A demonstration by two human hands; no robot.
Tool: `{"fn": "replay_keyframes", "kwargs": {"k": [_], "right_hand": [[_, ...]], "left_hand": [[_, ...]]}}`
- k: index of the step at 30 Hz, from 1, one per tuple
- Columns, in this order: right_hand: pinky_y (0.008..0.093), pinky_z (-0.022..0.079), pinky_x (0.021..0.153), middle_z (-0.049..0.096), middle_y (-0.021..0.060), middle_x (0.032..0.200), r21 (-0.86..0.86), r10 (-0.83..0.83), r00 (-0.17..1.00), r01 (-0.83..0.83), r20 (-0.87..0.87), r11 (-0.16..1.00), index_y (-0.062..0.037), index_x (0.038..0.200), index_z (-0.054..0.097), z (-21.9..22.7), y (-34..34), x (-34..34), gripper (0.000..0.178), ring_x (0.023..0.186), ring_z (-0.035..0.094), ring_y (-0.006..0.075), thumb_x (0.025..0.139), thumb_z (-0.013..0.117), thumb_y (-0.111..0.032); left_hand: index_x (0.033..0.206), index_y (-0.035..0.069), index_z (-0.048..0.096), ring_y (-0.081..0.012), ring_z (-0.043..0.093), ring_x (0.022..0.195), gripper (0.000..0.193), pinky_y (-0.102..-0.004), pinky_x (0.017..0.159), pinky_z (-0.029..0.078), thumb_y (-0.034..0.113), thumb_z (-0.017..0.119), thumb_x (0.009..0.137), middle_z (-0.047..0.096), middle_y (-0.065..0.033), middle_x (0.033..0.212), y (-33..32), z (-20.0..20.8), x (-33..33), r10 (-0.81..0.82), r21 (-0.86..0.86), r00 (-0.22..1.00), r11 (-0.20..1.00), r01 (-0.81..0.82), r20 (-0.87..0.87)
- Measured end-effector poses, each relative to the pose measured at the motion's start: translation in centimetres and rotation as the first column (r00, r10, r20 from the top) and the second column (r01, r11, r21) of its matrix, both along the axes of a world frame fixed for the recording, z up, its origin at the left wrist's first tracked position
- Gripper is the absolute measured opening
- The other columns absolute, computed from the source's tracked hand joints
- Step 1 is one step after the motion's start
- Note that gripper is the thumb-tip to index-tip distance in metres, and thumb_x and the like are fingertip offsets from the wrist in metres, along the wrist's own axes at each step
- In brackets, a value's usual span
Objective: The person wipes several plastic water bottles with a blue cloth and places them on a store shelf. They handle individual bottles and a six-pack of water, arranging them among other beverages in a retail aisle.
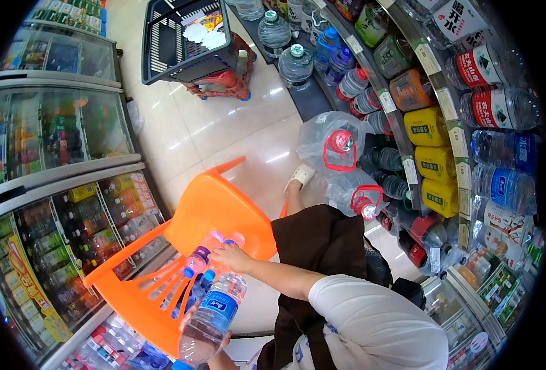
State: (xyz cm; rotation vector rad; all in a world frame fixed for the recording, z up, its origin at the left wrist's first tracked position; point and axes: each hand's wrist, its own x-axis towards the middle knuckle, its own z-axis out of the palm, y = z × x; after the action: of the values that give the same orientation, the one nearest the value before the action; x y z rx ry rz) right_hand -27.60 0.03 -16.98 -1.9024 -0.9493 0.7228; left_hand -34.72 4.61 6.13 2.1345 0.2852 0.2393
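Observation:
My left hand (pixel 222 345) is wrapped round a large clear water bottle (pixel 216 306) with a blue label. The bottle is tilted, its blue cap toward me at the lower edge. My right hand (pixel 231 258) reaches over the seat of an orange plastic chair (pixel 214 200), its fingers bent round a small clear bottle (pixel 236 238) that it partly hides. Right beside it is another small bottle (pixel 198 259) with a purple label and a blue cap. More blue-capped bottles show through the slats of the chair's back.
Glass-door coolers (pixel 57 129) full of drinks line the left. A dark basket (pixel 190 68) sits on a red stool (pixel 224 83) ahead. Shelves of bottles (pixel 433 160) run along the right, with large handled water jugs (pixel 331 145) on the floor before them.

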Motion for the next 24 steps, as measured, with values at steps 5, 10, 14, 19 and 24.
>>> {"fn": "replay_keyframes", "kwargs": {"k": [5,10,14,19,24], "right_hand": [[0.0401,0.035,0.088,0.038,0.01,0.122,0.02,-0.107,0.98,0.106,0.167,0.994,-0.0131,0.119,0.039,0.5,-3.1,0.8,0.062,0.112,0.036,0.0318,0.061,0.05,0.008],[0.0358,0.034,0.09,0.04,0.0142,0.12,0.066,-0.491,0.8,0.543,-0.346,0.837,-0.0067,0.116,0.042,0.8,-13.5,4.3,0.044,0.11,0.04,0.0297,0.074,0.048,0.0],[0.0366,0.031,0.092,0.04,0.0142,0.119,0.302,-0.747,0.585,0.809,-0.316,0.505,-0.0024,0.115,0.042,12.5,-25.7,8.9,0.045,0.109,0.041,0.0288,0.076,0.056,-0.018],[0.0375,0.031,0.093,0.037,0.0152,0.124,0.309,-0.781,0.611,0.724,0.129,0.617,-0.0043,0.125,0.027,25.9,-32.0,7.8,0.086,0.114,0.036,0.0299,0.057,0.074,-0.029],[0.0352,0.035,0.09,0.043,0.0149,0.117,0.36,-0.999,-0.034,0.933,0.029,-0.021,-0.0032,0.121,0.032,26.6,-34.4,6.0,0.071,0.108,0.043,0.0299,0.059,0.068,-0.007]], "left_hand": [[0.115,0.001,0.025,-0.0328,0.043,0.104,0.088,-0.0424,0.087,0.037,0.038,0.074,0.053,0.038,-0.0185,0.113,-0.8,-0.5,0.6,0.005,-0.062,1.0,0.998,-0.004,0.017],[0.115,0.002,0.023,-0.0298,0.048,0.097,0.088,-0.039,0.085,0.039,0.032,0.077,0.052,0.045,-0.0188,0.105,-3.0,1.3,5.0,-0.161,-0.189,0.987,0.968,0.162,0.019],[0.112,0.001,0.027,-0.0228,0.054,0.086,0.082,-0.0323,0.079,0.041,0.028,0.077,0.052,0.052,-0.0144,0.096,-5.9,2.0,11.0,-0.381,-0.259,0.923,0.888,0.38,0.05],[0.114,0.004,0.03,-0.0213,0.049,0.099,0.08,-0.0315,0.085,0.039,0.012,0.078,0.05,0.047,-0.0138,0.11,-17.1,4.5,21.3,-0.767,-0.512,0.561,0.363,0.779,0.31],[0.115,0.006,0.029,-0.0255,0.041,0.111,0.076,-0.0381,0.091,0.033,0.012,0.075,0.054,0.041,-0.0162,0.12,-29.7,7.2,26.4,-0.949,-0.378,0.034,-0.092,0.921,0.312]]}}
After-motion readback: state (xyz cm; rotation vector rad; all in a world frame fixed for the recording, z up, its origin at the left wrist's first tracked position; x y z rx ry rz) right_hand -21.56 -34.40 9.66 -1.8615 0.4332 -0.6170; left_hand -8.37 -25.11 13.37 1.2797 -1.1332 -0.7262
